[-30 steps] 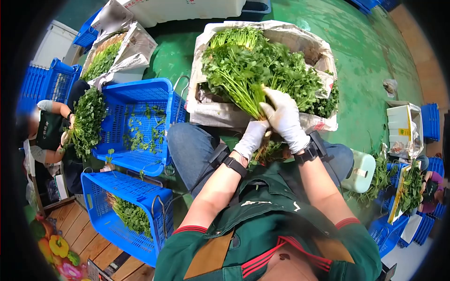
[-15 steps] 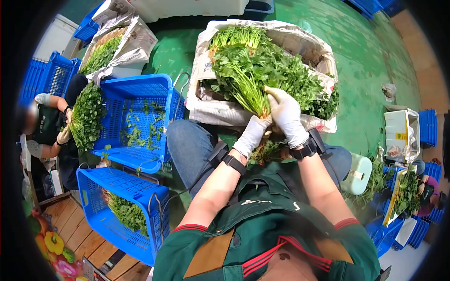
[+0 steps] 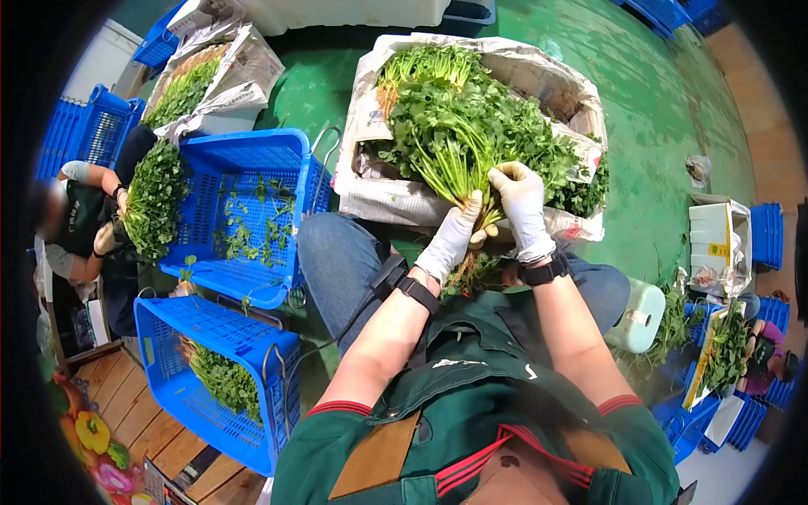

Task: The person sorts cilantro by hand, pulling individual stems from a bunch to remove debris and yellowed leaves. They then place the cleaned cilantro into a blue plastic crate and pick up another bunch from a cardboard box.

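My left hand [image 3: 456, 231], in a white glove, is wrapped around the root end of a bunch of leafy greens [image 3: 459, 164]. The thin green stems fan upward from the grip, and the leaves spread over the newspaper-lined box [image 3: 396, 202]. My right hand [image 3: 519, 202], also gloved, is beside the stems on the right. Its thumb and finger are pinched together at the bunch's edge; what lies between them is too small to make out. More greens [image 3: 433, 67] fill the box behind. Loose roots and stems [image 3: 473, 273] lie below my hands, between my legs.
To my left stand two blue crates [image 3: 236, 143], [image 3: 219, 316], one with scattered leaves, the other with greens. A co-worker [image 3: 88, 206] at far left holds a bunch. A pale green container [image 3: 637, 316] sits by my right knee. Another person [image 3: 768, 353] works at far right.
My right hand has drawn back from around the bunch's base and turned to a pinch at its right edge. The stems have spread wider. My left hand keeps its hold, slightly shifted left.
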A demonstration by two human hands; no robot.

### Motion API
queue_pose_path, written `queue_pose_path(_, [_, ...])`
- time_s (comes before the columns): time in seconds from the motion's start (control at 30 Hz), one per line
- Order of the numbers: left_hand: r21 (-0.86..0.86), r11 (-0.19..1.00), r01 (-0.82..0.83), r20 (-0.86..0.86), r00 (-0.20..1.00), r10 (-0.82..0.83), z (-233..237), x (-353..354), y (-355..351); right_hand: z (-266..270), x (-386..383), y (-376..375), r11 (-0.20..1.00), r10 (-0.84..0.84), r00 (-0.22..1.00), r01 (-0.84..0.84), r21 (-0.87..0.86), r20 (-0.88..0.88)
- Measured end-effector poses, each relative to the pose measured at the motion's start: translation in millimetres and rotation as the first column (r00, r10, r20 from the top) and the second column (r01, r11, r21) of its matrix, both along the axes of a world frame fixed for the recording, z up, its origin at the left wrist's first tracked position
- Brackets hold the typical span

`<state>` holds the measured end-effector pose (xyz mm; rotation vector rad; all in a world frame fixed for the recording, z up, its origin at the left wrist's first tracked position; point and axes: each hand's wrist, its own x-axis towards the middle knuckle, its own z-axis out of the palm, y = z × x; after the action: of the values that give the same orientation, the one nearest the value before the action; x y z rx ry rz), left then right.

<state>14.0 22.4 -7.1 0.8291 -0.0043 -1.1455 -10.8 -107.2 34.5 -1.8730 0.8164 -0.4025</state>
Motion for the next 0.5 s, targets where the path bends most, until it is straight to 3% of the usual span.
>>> queue_pose_path(0.13, [0.085, 0.996, 0.000, 0.000, 1.000, 0.000, 9, 0, -5, 3, -5, -1, 0.999, 0.027, 0.999, -0.028, 0.026, 0.036])
queue_pose_path(0.2, [0.105, 0.994, 0.026, 0.020, 0.999, -0.028, 9, 1, -6, 28, -6, 9, 0.933, -0.079, 0.995, 0.095, -0.347, 0.057])
queue_pose_path(0.23, [0.132, 0.991, 0.002, -0.025, 1.000, 0.001, 13, 1, -7, 32, -4, 13, 0.898, -0.075, 0.974, 0.159, -0.410, 0.212])
queue_pose_path(0.27, [0.134, 0.991, 0.002, -0.027, 1.000, 0.002, 9, 1, -9, 37, -3, 16, 0.899, -0.076, 0.975, 0.158, -0.409, 0.210])
queue_pose_path(0.33, [0.179, 0.983, -0.040, 0.054, 0.998, 0.030, 5, -2, -12, 50, -2, 26, 0.797, 0.256, 0.948, -0.098, -0.595, 0.187])
queue_pose_path(0.4, [0.229, 0.970, -0.086, 0.116, 0.991, 0.061, 12, -8, -17, 45, 9, 31, 0.832, 0.120, 0.988, -0.152, -0.534, -0.094])
queue_pose_path(0.47, [0.266, 0.951, -0.156, 0.086, 0.987, 0.137, 17, -10, -20, 29, 21, 17, 0.914, 0.136, 0.970, -0.201, -0.352, -0.202])
queue_pose_path(0.5, [0.202, 0.973, -0.115, 0.119, 0.989, 0.092, 11, -8, -17, 21, 25, 8, 0.957, 0.143, 0.971, -0.185, -0.225, -0.190])
